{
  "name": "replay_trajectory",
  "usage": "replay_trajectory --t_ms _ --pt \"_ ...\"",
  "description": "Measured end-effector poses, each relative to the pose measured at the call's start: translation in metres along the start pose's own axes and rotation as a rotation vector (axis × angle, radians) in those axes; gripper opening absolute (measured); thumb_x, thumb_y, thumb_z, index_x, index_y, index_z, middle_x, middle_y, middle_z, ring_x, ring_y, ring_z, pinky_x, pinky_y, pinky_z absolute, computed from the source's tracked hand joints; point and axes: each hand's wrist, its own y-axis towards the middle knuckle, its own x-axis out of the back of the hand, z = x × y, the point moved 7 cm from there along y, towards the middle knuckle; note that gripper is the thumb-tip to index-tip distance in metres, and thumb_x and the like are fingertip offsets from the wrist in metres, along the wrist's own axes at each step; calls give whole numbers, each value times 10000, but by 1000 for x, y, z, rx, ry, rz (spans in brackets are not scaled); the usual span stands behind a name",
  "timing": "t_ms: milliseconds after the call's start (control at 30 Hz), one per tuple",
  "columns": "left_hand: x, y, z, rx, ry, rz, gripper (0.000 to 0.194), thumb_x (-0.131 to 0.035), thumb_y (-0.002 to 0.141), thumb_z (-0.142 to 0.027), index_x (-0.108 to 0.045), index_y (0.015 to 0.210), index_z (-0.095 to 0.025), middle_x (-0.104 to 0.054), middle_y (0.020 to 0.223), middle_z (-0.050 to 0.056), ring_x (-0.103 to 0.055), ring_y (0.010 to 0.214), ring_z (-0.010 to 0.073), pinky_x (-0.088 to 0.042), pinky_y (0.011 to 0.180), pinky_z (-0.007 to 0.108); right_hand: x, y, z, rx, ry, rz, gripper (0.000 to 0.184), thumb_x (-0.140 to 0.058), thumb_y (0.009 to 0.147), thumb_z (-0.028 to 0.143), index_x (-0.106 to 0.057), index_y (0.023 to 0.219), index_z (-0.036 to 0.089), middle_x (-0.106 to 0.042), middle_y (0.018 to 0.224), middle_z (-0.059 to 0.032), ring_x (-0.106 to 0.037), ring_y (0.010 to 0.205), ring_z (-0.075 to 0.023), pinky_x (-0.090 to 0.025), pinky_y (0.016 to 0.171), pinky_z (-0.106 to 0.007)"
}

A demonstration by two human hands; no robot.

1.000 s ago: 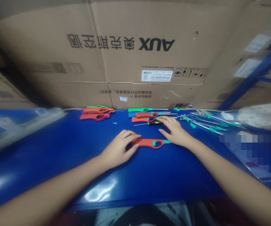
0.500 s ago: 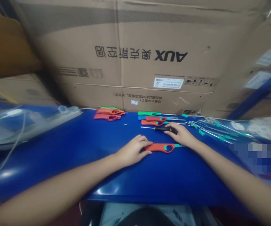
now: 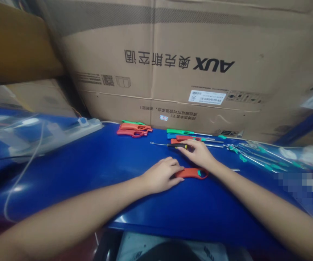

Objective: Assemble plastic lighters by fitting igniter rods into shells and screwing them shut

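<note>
An orange lighter body with a teal trigger (image 3: pixel 193 173) lies on the blue table (image 3: pixel 96 170). My left hand (image 3: pixel 160 174) rests on its left end, fingers curled over it. Just behind, my right hand (image 3: pixel 198 154) is closed on the black and yellow handle of a small screwdriver (image 3: pixel 169 145), whose thin shaft points left. The right wrist crosses over the lighter's right end.
Orange and green lighter bodies (image 3: pixel 133 129) lie in a pile at the back, and more (image 3: pixel 183 135) behind my right hand. Thin metal tubes with teal tips (image 3: pixel 256 156) spread to the right. Clear plastic bags (image 3: pixel 31 136) lie left. A big cardboard box (image 3: pixel 189 69) walls the back.
My right hand reached back from the lighter to the screwdriver and closed on its handle. The left hand stayed on the lighter. The view swung left.
</note>
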Motion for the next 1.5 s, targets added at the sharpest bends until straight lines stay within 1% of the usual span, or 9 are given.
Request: replay_trajectory --t_ms 167,333,633,767,1000,1167,1267,1367,1500 --pt "3 -2 -1 -6 -19 -32 312 -607 948 -317 -682 1210 -166 -667 1097 102 -601 1031 245 -493 949 381 14 -2 -4 -85 59 -87 316 -640 885 439 -769 1009 179 -782 955 -83 -683 747 -213 -531 657 -336" --pt "3 -1 -1 -2 -54 -50 314 -590 951 -307 -679 1221 -174 -663 1120 102 -597 1045 247 -484 964 388 22 1 -3 -171 151 -70 363 -654 863 476 -772 1018 169 -770 895 -71 -628 694 -190 -484 628 -326" --pt "3 -1 -1 0 -40 -32 337 -596 950 -305 -663 1256 -181 -655 1116 89 -587 1034 238 -472 961 377 19 -1 11 -114 140 -75 304 -648 884 430 -777 1040 203 -770 983 -71 -654 785 -209 -492 701 -339" --pt "3 -1 0 0 -38 -35 341 -597 948 -305 -664 1256 -177 -653 1125 93 -587 1047 241 -468 972 375 20 -2 15 -80 103 -118 295 -643 889 431 -779 1006 198 -745 859 -56 -623 724 -194 -480 667 -323" --pt "3 -1 2 14 -133 -76 330 -619 930 -292 -687 1229 -172 -670 1122 102 -605 1059 242 -479 989 384 30 -11 8 -151 174 -160 279 -687 837 446 -749 928 189 -713 800 -49 -599 677 -182 -471 610 -311" --pt "5 1 14 164 -383 -226 280 -653 908 -316 -743 1119 -156 -713 1058 104 -670 981 222 -528 912 354 55 -32 -15 -332 490 -340 316 -694 834 531 -630 875 224 -554 598 33 -515 507 -131 -458 468 -262" --pt "2 0 26 327 -682 -298 260 -661 893 -330 -757 1041 -139 -748 1022 104 -701 891 202 -554 833 329 58 -42 -27 -397 735 -395 360 -684 830 577 -573 890 240 -628 754 11 -587 586 -132 -520 480 -251" --pt "-3 -2 32 473 -971 -338 319 -715 849 -352 -743 1080 -133 -768 1043 101 -715 941 205 -559 883 330 55 -45 -32 -446 871 -376 377 -670 839 584 -555 899 230 -691 891 -24 -610 619 -120 -548 496 -235" --pt "-3 -5 33 577 -1064 -373 411 -805 770 -352 -738 1113 -135 -777 997 87 -719 921 191 -563 892 316 50 -49 -36 -511 981 -367 348 -685 846 534 -554 872 213 -719 874 -44 -616 606 -110 -552 498 -210"
